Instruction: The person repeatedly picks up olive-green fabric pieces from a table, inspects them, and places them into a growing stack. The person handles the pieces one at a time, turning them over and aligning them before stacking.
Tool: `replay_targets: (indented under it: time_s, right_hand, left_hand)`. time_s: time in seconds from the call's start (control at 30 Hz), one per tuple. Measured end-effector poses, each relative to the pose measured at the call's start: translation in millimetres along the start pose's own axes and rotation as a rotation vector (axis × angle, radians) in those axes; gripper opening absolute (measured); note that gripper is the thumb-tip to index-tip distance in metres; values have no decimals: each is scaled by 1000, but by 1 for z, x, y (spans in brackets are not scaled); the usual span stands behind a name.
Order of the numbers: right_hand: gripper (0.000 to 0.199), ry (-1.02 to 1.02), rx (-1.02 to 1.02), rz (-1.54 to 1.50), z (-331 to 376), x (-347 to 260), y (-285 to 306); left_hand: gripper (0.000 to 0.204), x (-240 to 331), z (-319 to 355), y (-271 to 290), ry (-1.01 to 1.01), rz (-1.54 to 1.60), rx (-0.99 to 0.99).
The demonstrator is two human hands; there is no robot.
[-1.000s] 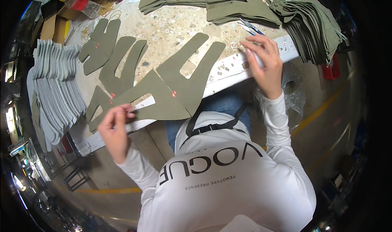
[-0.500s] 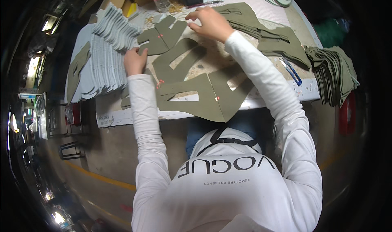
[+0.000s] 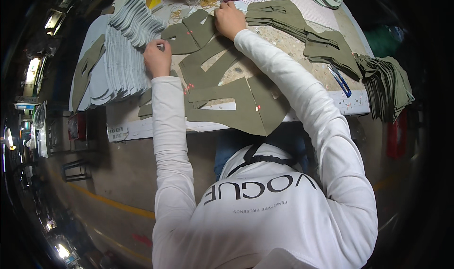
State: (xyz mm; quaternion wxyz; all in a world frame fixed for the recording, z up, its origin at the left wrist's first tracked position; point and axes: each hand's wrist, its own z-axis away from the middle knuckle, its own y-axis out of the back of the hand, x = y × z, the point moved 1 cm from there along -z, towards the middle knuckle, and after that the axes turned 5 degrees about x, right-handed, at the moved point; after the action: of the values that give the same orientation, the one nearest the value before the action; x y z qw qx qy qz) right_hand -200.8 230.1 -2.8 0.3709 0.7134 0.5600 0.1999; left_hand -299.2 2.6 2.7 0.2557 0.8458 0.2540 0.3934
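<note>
Best to pin the big olive cut piece (image 3: pixel 246 110), overhanging the near edge of the desk (image 3: pixel 352 103), before peeling anything off. Left hand (image 3: pixel 157 57) at the fanned grey stack (image 3: pixel 118 56), fingers curled onto its edge; one layer at a time, no dragging. Right hand (image 3: pixel 229 19) pressed flat on a smaller olive piece (image 3: pixel 201 23), gripping nothing. Pale speckled desktop, crowded. More olive stacks (image 3: pixel 385 82) right. Blue-handled tool (image 3: pixel 341 79) nearby. Dim workshop floor, yellow line (image 3: pixel 113 202).

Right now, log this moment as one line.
left hand: on grey cut-piece stack | right hand: on olive cut piece | blue scissors: idle on table
</note>
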Motion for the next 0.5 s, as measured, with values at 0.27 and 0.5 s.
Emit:
replay_targets:
  time_s: [0.27,0.5]
  right_hand:
    - [17,-250,260,-1043,-21,1,47]
    - [23,-439,90,-1110,37,70,170]
  left_hand:
    - [28,16,-4,12,399,1012,-171]
    - [28,54,15,79,355,1066,-427]
